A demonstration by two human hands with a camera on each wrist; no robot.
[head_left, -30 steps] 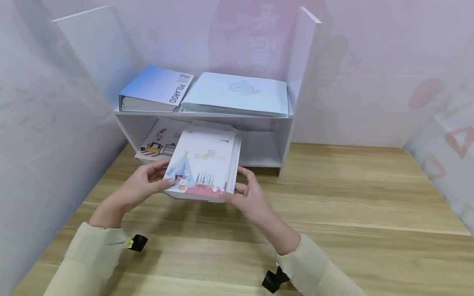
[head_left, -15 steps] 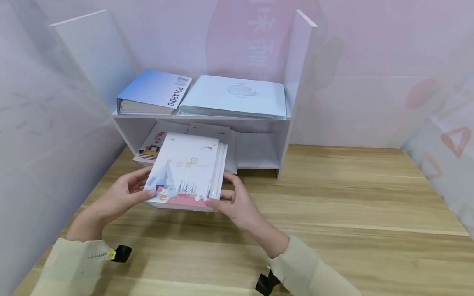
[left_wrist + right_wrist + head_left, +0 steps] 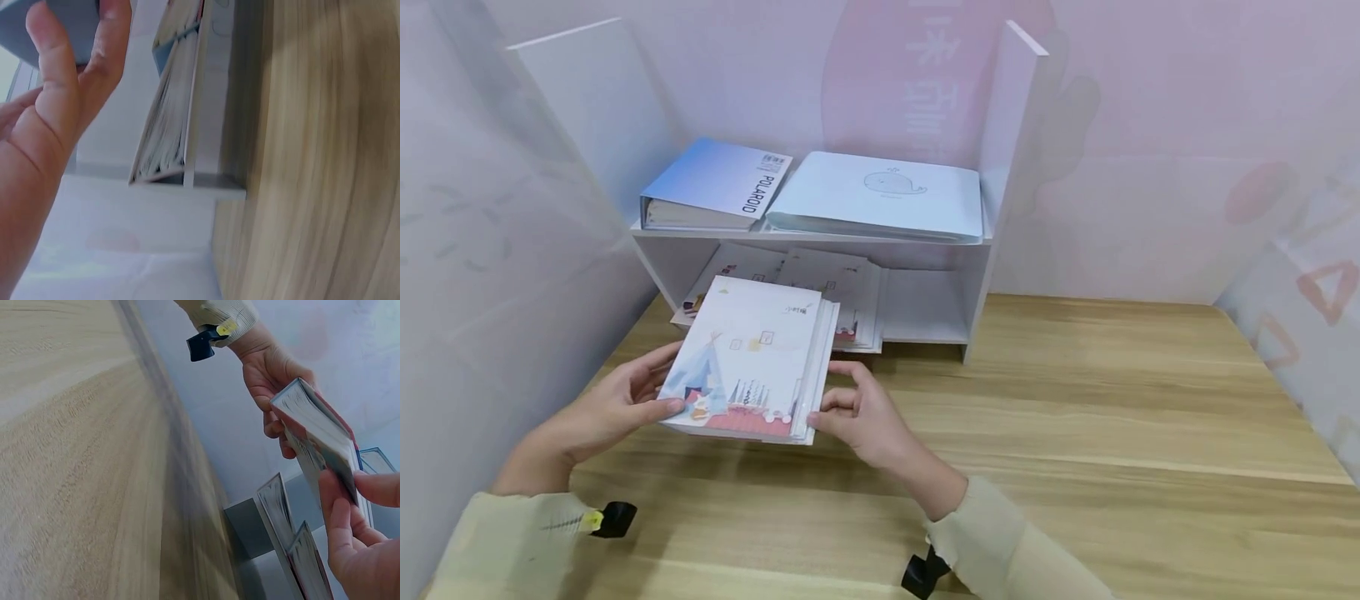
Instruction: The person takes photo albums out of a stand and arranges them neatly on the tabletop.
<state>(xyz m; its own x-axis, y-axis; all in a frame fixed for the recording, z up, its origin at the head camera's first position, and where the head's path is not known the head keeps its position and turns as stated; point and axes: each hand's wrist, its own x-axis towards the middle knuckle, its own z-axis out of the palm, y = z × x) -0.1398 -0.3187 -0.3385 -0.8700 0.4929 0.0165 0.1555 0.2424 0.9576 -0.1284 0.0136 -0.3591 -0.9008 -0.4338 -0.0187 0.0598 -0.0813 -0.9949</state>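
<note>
Both hands hold a thick white photo album (image 3: 741, 358) with a blue tent and pink rug on its cover, over the wooden table in front of the shelf. My left hand (image 3: 613, 408) grips its left front corner, thumb on the cover, other fingers at its side and beneath. On the opposite side my right hand (image 3: 868, 421) pinches the right edge near the front corner. The right wrist view shows the page edges of the album (image 3: 312, 419) between the left hand (image 3: 269, 375) and the right hand (image 3: 369, 569). Only a dark corner of it shows in the left wrist view.
A white two-tier shelf (image 3: 973, 308) stands behind. Its upper tier bears a blue POLAROID album (image 3: 715, 179) and a pale blue whale album (image 3: 880, 196). Two white albums lie below, one at left (image 3: 752, 260) and one beside it (image 3: 831, 279). A wall rises at the left.
Both hands have drawn the tent album toward the person and to the left, away from the shelf. More of the albums on the lower tier now shows behind it.
</note>
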